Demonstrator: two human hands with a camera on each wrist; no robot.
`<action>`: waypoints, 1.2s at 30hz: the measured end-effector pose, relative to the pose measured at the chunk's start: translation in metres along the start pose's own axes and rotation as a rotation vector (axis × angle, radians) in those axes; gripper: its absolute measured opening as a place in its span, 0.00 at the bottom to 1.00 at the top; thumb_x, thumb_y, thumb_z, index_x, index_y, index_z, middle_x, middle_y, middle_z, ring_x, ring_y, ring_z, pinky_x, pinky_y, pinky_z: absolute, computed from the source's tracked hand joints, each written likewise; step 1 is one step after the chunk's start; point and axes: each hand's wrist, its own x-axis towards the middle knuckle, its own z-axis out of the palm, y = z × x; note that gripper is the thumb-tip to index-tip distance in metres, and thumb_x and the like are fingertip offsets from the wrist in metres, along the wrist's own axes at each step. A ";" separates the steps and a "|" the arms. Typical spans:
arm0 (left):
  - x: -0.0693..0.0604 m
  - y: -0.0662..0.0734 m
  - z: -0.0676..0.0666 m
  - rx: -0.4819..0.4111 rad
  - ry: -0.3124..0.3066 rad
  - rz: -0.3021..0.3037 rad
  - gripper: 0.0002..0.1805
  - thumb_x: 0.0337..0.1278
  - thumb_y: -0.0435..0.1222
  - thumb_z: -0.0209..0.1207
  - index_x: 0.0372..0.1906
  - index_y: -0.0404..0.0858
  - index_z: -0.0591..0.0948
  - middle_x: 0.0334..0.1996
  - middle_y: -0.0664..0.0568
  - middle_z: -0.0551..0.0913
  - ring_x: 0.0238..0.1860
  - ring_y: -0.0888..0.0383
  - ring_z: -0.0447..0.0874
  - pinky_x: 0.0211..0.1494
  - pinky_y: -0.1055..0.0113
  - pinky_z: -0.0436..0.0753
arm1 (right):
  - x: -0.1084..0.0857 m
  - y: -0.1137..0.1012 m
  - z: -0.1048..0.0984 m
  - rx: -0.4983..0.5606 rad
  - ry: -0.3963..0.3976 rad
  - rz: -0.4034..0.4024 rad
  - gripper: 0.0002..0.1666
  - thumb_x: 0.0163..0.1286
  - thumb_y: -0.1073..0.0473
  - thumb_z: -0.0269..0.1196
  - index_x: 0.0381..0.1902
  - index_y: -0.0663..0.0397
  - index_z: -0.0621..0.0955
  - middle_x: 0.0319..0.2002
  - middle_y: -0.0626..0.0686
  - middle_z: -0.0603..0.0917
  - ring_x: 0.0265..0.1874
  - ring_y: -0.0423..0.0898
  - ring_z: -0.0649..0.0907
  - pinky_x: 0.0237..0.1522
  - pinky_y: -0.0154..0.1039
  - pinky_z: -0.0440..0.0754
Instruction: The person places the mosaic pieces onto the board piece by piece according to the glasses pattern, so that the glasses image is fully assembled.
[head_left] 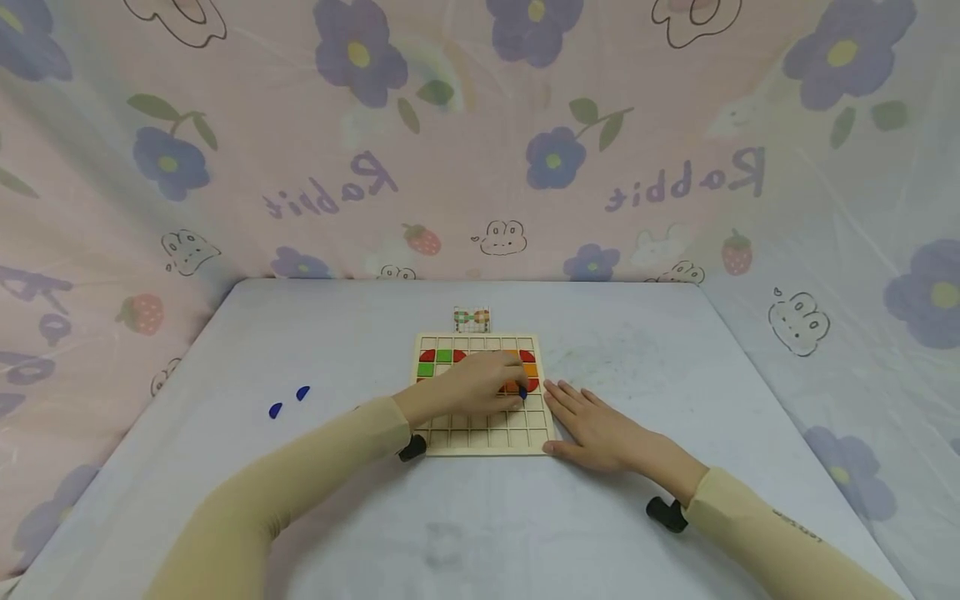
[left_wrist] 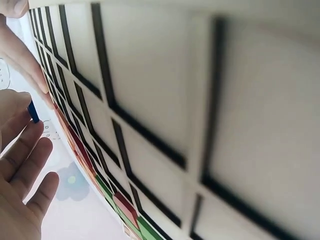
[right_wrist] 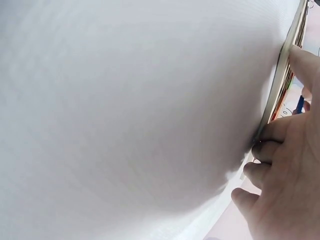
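Observation:
A square wooden grid board [head_left: 480, 448] lies on the table, with red, green and orange pieces set in its upper rows. My left hand [head_left: 480, 383] is over the board and pinches a blue piece [head_left: 522, 392] between thumb and index finger; in the left wrist view that blue piece [left_wrist: 33, 111] shows edge-on. Part of the coloured rows is hidden under this hand. With fingers extended, my right hand [head_left: 596, 429] rests along the board's right edge, its thumb and fingertips touching the rim. Two blue half-round pieces [head_left: 303, 392] lie on the table to the left.
Just behind the board is a small pattern card [head_left: 472, 319] with a coloured bow-like design on a grid. White cloth [head_left: 637, 333] covers the table. A printed curtain [head_left: 465, 167] closes off the back and sides.

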 end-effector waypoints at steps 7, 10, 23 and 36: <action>0.013 0.004 0.005 0.041 -0.055 0.022 0.15 0.71 0.46 0.65 0.55 0.45 0.86 0.51 0.55 0.84 0.52 0.60 0.82 0.60 0.65 0.81 | 0.001 0.002 0.003 -0.002 -0.001 -0.006 0.49 0.80 0.36 0.54 0.81 0.66 0.57 0.82 0.63 0.52 0.81 0.64 0.53 0.77 0.65 0.54; 0.016 0.006 0.007 0.045 -0.078 0.021 0.15 0.71 0.46 0.65 0.55 0.46 0.86 0.51 0.56 0.83 0.52 0.60 0.82 0.58 0.66 0.81 | 0.001 0.002 0.003 -0.002 -0.003 -0.008 0.50 0.80 0.36 0.54 0.81 0.66 0.57 0.82 0.63 0.52 0.81 0.64 0.53 0.77 0.65 0.54; 0.020 0.005 0.011 0.103 -0.113 -0.004 0.12 0.71 0.48 0.64 0.53 0.50 0.87 0.48 0.57 0.81 0.44 0.63 0.78 0.47 0.68 0.80 | 0.001 0.000 0.002 -0.013 -0.008 -0.003 0.50 0.80 0.36 0.55 0.81 0.66 0.56 0.83 0.62 0.51 0.81 0.63 0.52 0.77 0.64 0.54; 0.015 0.007 0.002 0.067 -0.098 0.001 0.12 0.72 0.44 0.64 0.54 0.47 0.87 0.50 0.56 0.83 0.48 0.61 0.82 0.53 0.66 0.82 | 0.000 0.001 0.003 -0.011 -0.012 0.007 0.50 0.79 0.35 0.55 0.81 0.65 0.56 0.83 0.61 0.51 0.81 0.62 0.52 0.78 0.64 0.54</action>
